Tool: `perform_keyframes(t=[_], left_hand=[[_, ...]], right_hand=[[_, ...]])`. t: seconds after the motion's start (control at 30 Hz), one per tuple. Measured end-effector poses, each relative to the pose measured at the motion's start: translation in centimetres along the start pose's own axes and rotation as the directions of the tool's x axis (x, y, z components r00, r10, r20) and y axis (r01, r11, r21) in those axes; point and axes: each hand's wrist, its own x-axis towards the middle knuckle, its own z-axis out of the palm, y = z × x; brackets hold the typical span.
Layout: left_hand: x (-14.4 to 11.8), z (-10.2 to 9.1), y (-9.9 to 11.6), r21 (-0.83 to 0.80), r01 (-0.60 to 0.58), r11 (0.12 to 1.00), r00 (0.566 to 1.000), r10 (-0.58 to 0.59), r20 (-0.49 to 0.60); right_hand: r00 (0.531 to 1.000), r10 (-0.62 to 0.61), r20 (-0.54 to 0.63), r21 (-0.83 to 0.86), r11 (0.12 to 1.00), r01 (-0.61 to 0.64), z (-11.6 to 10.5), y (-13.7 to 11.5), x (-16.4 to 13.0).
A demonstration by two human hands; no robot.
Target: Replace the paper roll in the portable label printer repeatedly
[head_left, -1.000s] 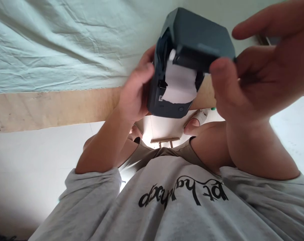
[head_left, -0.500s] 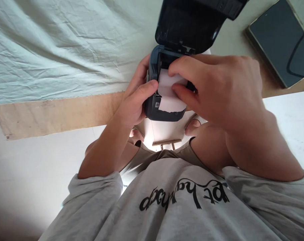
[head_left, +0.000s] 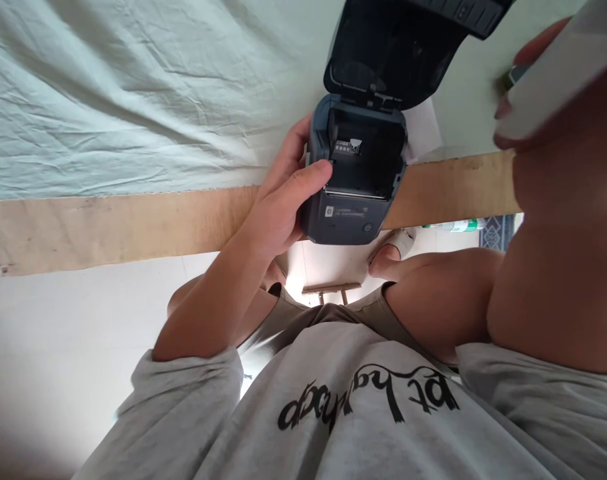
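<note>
A dark blue label printer (head_left: 351,217) stands at the table's near edge with its lid (head_left: 393,47) swung up and back. Its paper bay shows empty, with only a small label inside. My left hand (head_left: 283,200) grips the printer's left side, thumb on the rim. My right hand (head_left: 548,100) is raised at the upper right, close to the camera and blurred, holding a white paper roll (head_left: 558,80) clear of the printer.
A pale green cloth (head_left: 133,93) covers the table, with a bare wooden strip (head_left: 108,223) along the near edge. A white slip of paper (head_left: 423,130) lies right of the printer. My knees and grey shirt fill the lower view; white floor lies below.
The lid went from shut to open. My right hand reached into the bay, took out the white paper roll and lifted it up to the right. The bay is now empty.
</note>
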Motion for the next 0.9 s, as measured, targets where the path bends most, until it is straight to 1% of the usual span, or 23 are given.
perform_keyframes(t=[0.03, 0.1, 0.17, 0.2, 0.3, 0.37, 0.4, 0.43, 0.47, 0.53, 0.57, 0.6, 0.63, 0.7, 0.77, 0.83, 0.9], left_hand=[[0.0, 0.0, 0.0, -0.006, 0.0, 1.0, 1.0, 0.0, -0.002], [0.1, -0.1, 0.0, -0.011, 0.0, 1.0, 1.0, 0.0, -0.008], [0.1, -0.1, 0.0, -0.002, 0.004, 1.0, 1.0, -0.004, -0.01], [0.1, -0.1, 0.0, 0.005, 0.007, 1.0, 1.0, -0.007, -0.01], [0.0, 0.0, 0.0, 0.011, 0.012, 1.0, 1.0, -0.012, -0.011], [-0.1, 0.1, 0.0, 0.008, 0.005, 1.0, 1.0, -0.005, -0.015], [-0.1, 0.2, 0.1, 0.007, -0.001, 1.0, 1.0, 0.001, -0.019], [-0.1, 0.3, 0.1, 0.007, -0.007, 1.0, 1.0, 0.007, -0.025], [-0.2, 0.3, 0.1, 0.007, -0.01, 1.0, 1.0, 0.01, -0.029], [-0.2, 0.3, 0.1, 0.008, -0.011, 1.0, 1.0, 0.011, -0.028], [-0.2, 0.3, 0.1, 0.008, -0.011, 1.0, 1.0, 0.011, -0.022], [-0.1, 0.3, 0.1, 0.009, -0.014, 1.0, 1.0, 0.014, -0.015], [-0.1, 0.3, 0.1, 0.009, -0.022, 1.0, 1.0, 0.022, -0.012], [-0.1, 0.3, 0.1, 0.012, -0.045, 0.999, 0.999, 0.045, -0.022], [-0.1, 0.2, 0.2, 0.017, -0.055, 0.998, 0.998, 0.055, -0.039], [-0.1, 0.2, 0.3, 0.021, -0.045, 0.999, 0.998, 0.046, -0.048], [-0.1, 0.2, 0.4, 0.019, -0.035, 0.999, 0.998, 0.036, -0.044]], right_hand=[[0.999, 0.011, -0.036, -0.052, 0.999, -0.013, 0.2, 0.8, 0.1], [0.994, 0.007, -0.109, -0.213, 0.977, -0.03, 0.7, 1.7, 0.0], [0.988, -0.017, -0.154, -0.385, 0.922, -0.044, 0.9, 2.0, -0.3], [0.986, -0.031, -0.162, -0.436, 0.899, -0.043, 1.0, 2.1, -0.4], [0.988, -0.04, -0.151, -0.521, 0.852, -0.045, 0.9, 2.2, -0.6], [0.991, -0.019, -0.136, -0.551, 0.832, -0.06, 0.6, 2.4, -0.7], [0.991, -0.032, -0.129, -0.559, 0.828, -0.046, 0.5, 2.4, -0.8], [0.99, -0.076, -0.123, -0.567, 0.823, -0.008, 0.4, 2.3, -0.9], [0.98, -0.153, -0.128, -0.573, 0.818, 0.053, 0.4, 2.1, -1.1], [0.938, -0.298, -0.174, -0.552, 0.819, 0.158, 0.5, 1.4, -1.5], [0.922, -0.33, -0.204, -0.526, 0.831, 0.181, 0.7, 0.9, -1.8], [0.922, -0.322, -0.217, -0.491, 0.852, 0.182, 0.9, 0.3, -2.2], [0.937, -0.286, -0.202, -0.453, 0.875, 0.169, 1.3, -0.2, -2.5], [0.979, -0.19, -0.076, -0.44, 0.887, 0.138, 2.2, -1.0, -3.0], [0.995, -0.087, 0.041, -0.503, 0.859, 0.095, 3.2, -1.4, -3.2], [0.998, -0.011, 0.063, -0.54, 0.841, 0.044, 3.9, -1.5, -3.1], [0.998, 0.021, 0.061, -0.524, 0.852, 0.014, 4.3, -1.3, -2.9]])
